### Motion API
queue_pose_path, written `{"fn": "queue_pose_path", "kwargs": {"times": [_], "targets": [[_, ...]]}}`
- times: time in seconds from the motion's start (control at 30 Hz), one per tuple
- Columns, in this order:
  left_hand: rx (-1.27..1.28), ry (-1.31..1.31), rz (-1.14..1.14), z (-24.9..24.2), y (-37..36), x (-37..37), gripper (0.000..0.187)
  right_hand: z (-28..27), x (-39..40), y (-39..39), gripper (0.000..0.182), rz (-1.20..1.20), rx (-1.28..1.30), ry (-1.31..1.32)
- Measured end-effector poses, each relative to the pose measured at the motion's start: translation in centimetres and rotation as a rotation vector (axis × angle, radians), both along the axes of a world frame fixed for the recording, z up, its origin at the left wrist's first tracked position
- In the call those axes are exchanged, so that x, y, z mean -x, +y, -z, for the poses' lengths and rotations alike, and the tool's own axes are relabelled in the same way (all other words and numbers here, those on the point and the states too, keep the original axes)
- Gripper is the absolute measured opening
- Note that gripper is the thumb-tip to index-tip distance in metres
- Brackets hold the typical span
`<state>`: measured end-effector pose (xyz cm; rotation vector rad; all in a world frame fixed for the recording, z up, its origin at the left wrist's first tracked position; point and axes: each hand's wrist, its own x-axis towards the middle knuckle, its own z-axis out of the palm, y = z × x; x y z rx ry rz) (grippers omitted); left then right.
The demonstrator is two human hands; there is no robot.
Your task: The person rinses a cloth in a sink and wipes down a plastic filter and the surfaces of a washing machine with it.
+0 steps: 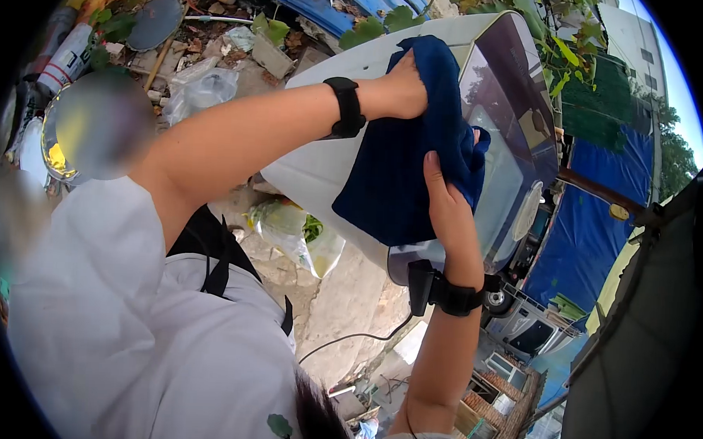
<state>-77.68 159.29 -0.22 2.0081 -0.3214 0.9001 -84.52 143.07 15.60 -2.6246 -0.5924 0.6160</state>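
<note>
A dark blue cloth (399,175) is spread over the edge of a white appliance (317,83) with a purple see-through lid (514,94), which looks like a washing machine. My left hand (405,88) grips the cloth near its top end, with the fingers tucked out of sight behind a fold. Lower down, my right hand (449,203) holds the cloth's other side. Its thumb lies over the fabric, and the other fingers are mostly hidden by it. A black band sits on each wrist, and a cable runs from the right one.
Plastic bags (201,90) and scraps litter the ground at upper left. Another bag (297,237) with greens lies below the appliance. Vine leaves (558,56) hang beside it. Blue tarpaulin (599,220), a parked vehicle (526,326) and brick buildings are farther off.
</note>
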Motion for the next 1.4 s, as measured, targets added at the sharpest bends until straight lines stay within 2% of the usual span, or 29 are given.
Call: {"fn": "queue_pose_path", "kwargs": {"times": [0.03, 0.1, 0.13, 0.2, 0.3, 0.33, 0.4, 0.47, 0.53, 0.57, 0.63, 0.73, 0.8, 0.9, 0.97, 1.07, 1.17, 1.23, 1.3, 1.4], "targets": [[-0.062, -0.138, -0.101, 0.8, 0.7, -3.3, 0.032, -0.2, -0.8, 0.4, 0.07, 0.082, 0.044, 0.016], [0.514, 0.269, 0.275, -3.8, 3.3, -2.7, 0.043, -0.3, -3.0, 0.8, 0.078, 0.094, 0.001, 0.09], [0.553, 0.329, 0.278, -4.2, 3.9, -2.8, 0.048, -0.9, -2.8, 2.1, 0.08, 0.212, 0.076, -0.032], [0.629, 0.395, 0.307, -4.9, 4.0, -2.4, 0.052, 0.0, -5.0, 1.8, 0.078, 0.195, 0.094, 0.013], [0.615, 0.483, 0.355, -4.8, 3.4, -0.3, 0.047, -0.4, -5.3, 2.6, 0.077, 0.247, 0.02, 0.147], [0.586, 0.502, 0.371, -4.6, 3.1, 0.4, 0.044, -0.4, -5.0, 2.7, 0.075, 0.21, 0.008, 0.115], [0.168, 0.195, 0.237, -0.9, 0.9, 2.1, 0.039, -0.5, -3.4, 2.2, 0.072, 0.132, -0.014, 0.054], [0.273, 0.087, 0.224, -1.1, -1.3, 6.8, 0.044, -0.6, -1.7, 1.5, 0.068, 0.131, 0.023, 0.072], [0.337, 0.074, 0.257, -1.7, -2.2, 10.0, 0.044, -0.7, 0.7, 1.0, 0.063, 0.025, -0.061, 0.001], [0.257, 0.087, 0.247, -2.1, -2.1, 10.8, 0.042, -0.8, 2.0, 0.8, 0.06, -0.01, -0.101, -0.031], [0.405, 0.071, 0.086, -1.5, -3.5, 10.0, 0.033, -0.6, 4.6, -0.2, 0.055, 0.011, -0.086, -0.039], [0.355, 0.014, -0.028, 0.6, -4.0, 6.4, 0.029, 0.1, 6.4, -0.1, 0.052, -0.051, -0.072, -0.155], [0.336, 0.022, 0.029, 2.0, -3.0, 4.2, 0.03, 0.1, 6.3, 0.3, 0.051, -0.014, -0.031, -0.138], [0.494, 0.034, 0.125, 1.6, -2.3, 4.2, 0.034, 0.0, 5.8, 1.0, 0.048, 0.039, 0.023, -0.113], [0.607, 0.228, 0.303, 1.6, -2.6, 6.3, 0.038, 0.0, 6.1, 0.6, 0.045, 0.085, 0.062, -0.036], [0.847, 0.517, 0.519, 1.5, -4.4, 12.5, 0.045, 0.3, 7.2, -0.4, 0.045, 0.036, 0.003, -0.108], [0.965, 0.447, 0.481, 2.8, -9.6, 19.5, 0.042, 1.6, 9.0, -1.9, 0.06, -0.188, -0.052, -0.336], [1.008, 0.497, 0.502, 3.4, -10.6, 20.5, 0.039, 2.0, 10.2, -2.4, 0.092, -0.245, 0.008, -0.399], [1.01, 0.619, 0.587, 4.4, -10.5, 19.9, 0.039, 2.7, 10.4, -2.4, 0.086, -0.25, 0.009, -0.434], [0.945, 0.593, 0.554, 6.4, -8.5, 15.4, 0.037, 3.2, 10.7, -2.5, 0.08, -0.251, 0.048, -0.493]]}}
